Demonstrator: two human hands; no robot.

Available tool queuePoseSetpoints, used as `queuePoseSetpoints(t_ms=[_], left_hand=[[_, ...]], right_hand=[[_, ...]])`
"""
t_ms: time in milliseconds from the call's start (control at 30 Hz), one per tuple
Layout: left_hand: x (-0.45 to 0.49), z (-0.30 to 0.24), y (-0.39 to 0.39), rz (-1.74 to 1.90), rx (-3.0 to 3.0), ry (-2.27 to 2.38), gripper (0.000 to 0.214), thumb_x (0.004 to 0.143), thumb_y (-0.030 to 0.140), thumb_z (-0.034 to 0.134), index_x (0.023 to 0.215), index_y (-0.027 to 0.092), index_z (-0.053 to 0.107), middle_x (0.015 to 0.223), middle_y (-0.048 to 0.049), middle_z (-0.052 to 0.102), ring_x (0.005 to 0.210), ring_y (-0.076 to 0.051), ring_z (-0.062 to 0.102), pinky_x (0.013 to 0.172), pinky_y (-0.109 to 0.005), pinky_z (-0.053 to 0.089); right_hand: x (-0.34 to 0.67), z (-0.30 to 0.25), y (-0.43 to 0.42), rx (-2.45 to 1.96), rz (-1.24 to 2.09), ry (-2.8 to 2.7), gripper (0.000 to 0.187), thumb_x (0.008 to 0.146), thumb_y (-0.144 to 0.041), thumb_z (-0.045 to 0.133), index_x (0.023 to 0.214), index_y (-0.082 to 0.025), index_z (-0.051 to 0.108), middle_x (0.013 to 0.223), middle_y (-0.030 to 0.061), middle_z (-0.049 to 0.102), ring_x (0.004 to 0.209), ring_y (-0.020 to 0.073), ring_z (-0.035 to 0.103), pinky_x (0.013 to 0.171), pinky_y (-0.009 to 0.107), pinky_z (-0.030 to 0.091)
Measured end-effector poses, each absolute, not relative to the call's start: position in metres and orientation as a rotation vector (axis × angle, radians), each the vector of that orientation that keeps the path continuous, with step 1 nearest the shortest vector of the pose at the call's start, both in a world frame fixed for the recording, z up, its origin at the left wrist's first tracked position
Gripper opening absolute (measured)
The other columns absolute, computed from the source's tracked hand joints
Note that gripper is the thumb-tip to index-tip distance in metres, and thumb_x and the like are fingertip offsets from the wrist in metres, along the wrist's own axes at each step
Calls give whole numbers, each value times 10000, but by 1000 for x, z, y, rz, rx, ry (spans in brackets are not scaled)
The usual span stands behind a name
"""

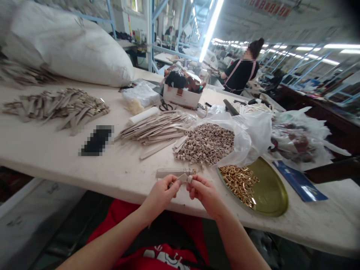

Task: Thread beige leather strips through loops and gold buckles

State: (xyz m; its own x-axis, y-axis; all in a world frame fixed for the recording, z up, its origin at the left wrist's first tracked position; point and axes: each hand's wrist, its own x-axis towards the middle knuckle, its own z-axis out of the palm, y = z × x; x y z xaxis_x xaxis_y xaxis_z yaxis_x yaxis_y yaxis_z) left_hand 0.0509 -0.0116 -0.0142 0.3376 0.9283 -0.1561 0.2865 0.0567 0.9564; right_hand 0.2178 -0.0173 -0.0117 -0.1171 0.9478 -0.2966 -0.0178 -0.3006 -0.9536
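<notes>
Close to the table's front edge, my left hand [164, 191] pinches a thin beige strap [182, 177] near its end. My right hand [204, 193] has thumb and fingers closed on a small beige loop [189, 179], which meets the strap's end. Just behind both hands lies a flat bundle of straps [168, 173] with a bit of gold metal at its right end. Beyond it, small beige loops [208, 144] spill from a clear plastic bag [247, 131]. Gold metal buckles or fittings [239, 183] lie heaped on an oval gold tray [274, 191] to the right.
Loose beige straps [157, 127] lie mid-table; another strap pile [62, 107] is at left, near a blurred black object [97, 141]. Behind are a white sack [67, 48], scissors [165, 105] and a box [181, 96]. A blue packet [299, 180] lies right. A person [242, 71] stands farther back.
</notes>
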Motion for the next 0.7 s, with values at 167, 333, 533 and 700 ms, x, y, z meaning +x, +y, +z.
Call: queuePoseSetpoints(t_ms=[167, 333, 533, 700], left_hand=[[45, -8, -19, 671, 1580, 1185, 287, 835, 395, 398, 764, 168, 558, 574, 51, 463, 542, -96, 422, 522, -199, 307], [43, -6, -23, 641, 1675, 1194, 243, 833, 331, 398, 732, 174, 553, 568, 54, 454, 541, -94, 413, 519, -204, 282], [43, -13, -20, 607, 1523, 1152, 263, 818, 368, 407, 668, 169, 492, 522, 62, 428, 497, -86, 381, 486, -197, 284], [46, -22, -18, 580, 1325, 1105, 239, 790, 380, 436, 694, 168, 488, 490, 70, 425, 457, -80, 365, 453, -189, 284]], right_hand=[[202, -2, -34, -1186, 1731, -876, 277, 723, -326, 597, 951, -171, 571, 680, -7, 590, 493, 66, 474, 496, 203, 386], [202, -6, -35, -1234, 1650, -952, 344, 727, -419, 590, 965, -171, 589, 661, -14, 568, 497, 73, 464, 493, 220, 386], [201, -15, -34, -1280, 1508, -1065, 328, 778, -421, 536, 977, -167, 595, 485, -71, 433, 448, 69, 388, 469, 211, 318], [202, -20, -35, -1253, 1498, -1011, 295, 762, -408, 551, 952, -187, 598, 608, -30, 531, 547, 95, 467, 544, 237, 387]])
